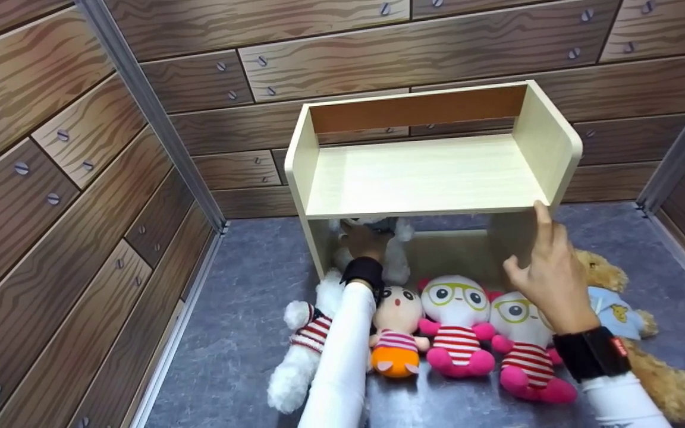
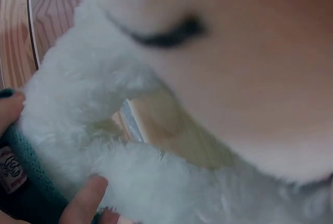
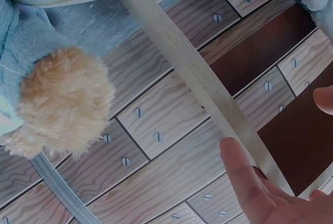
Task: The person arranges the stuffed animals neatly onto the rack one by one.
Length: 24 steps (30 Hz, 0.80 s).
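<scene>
Inside the lower compartment of a pale wooden shelf [image 1: 414,172], my left hand [image 1: 363,241] holds a white fluffy plush toy [image 1: 399,270] in dark clothing. The left wrist view brings its white fur [image 2: 140,177] close, with fingertips [image 2: 88,198] curled at the dark teal garment [image 2: 31,167]. Part of the toy is hidden behind the hand and the shelf board. My right hand [image 1: 553,270] has its index finger stretched up to the shelf's front right edge, the thumb held apart. Seen from the right wrist, fingers [image 3: 242,174] lie along the side panel [image 3: 197,89].
In front of the shelf sit a white plush in striped top [image 1: 313,333], a doll in orange shorts [image 1: 396,345] and two pink plush toys with glasses [image 1: 455,321] [image 1: 527,351]. At right lies a brown teddy bear [image 1: 604,273]. Wood-patterned walls [image 1: 342,65] enclose the grey floor [image 1: 217,333].
</scene>
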Available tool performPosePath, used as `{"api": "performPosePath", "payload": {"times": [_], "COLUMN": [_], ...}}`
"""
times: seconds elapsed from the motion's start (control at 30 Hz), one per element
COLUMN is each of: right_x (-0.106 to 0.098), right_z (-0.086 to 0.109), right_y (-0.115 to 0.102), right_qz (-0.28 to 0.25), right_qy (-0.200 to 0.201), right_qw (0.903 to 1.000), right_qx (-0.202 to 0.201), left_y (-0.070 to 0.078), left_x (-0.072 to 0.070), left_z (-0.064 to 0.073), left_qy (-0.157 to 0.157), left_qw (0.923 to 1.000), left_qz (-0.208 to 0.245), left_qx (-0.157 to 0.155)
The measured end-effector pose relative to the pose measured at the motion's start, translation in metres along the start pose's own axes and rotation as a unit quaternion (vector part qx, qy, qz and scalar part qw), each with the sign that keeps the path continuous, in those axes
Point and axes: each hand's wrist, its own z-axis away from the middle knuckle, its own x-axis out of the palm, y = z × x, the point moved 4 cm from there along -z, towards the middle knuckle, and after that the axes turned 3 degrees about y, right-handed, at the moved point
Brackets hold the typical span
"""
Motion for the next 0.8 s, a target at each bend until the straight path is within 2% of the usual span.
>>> {"api": "performPosePath", "payload": {"times": [0.07, 0.3, 0.43, 0.57, 0.7, 0.8], "right_x": [0.0000, 0.0006, 0.0003, -0.0002, 0.0004, 0.0013], "right_z": [-0.0003, -0.0004, -0.0014, -0.0015, -0.0007, -0.0002], "right_y": [0.0000, 0.0003, 0.0008, 0.0011, 0.0007, 0.0001], "right_qz": [0.001, -0.003, -0.003, -0.002, -0.003, -0.001], "right_qy": [-0.001, -0.003, -0.003, -0.005, -0.010, -0.012], "right_qw": [1.0000, 1.0000, 1.0000, 0.9999, 0.9998, 0.9998], "right_qx": [0.000, 0.004, 0.008, 0.011, 0.015, 0.015], "left_y": [-0.0006, -0.0005, -0.0006, -0.0017, -0.0028, -0.0049], "left_x": [0.0003, -0.0008, 0.0004, 0.0017, 0.0025, 0.0022], "left_z": [0.0000, 0.0002, -0.0004, -0.0002, 0.0008, 0.0010], "left_qy": [-0.009, -0.033, -0.049, -0.047, -0.047, -0.050], "left_qw": [1.0000, 0.9989, 0.9983, 0.9986, 0.9983, 0.9980], "left_qz": [0.000, -0.019, -0.012, 0.005, -0.013, -0.031], "left_qx": [-0.003, 0.028, 0.030, 0.025, 0.030, 0.021]}}
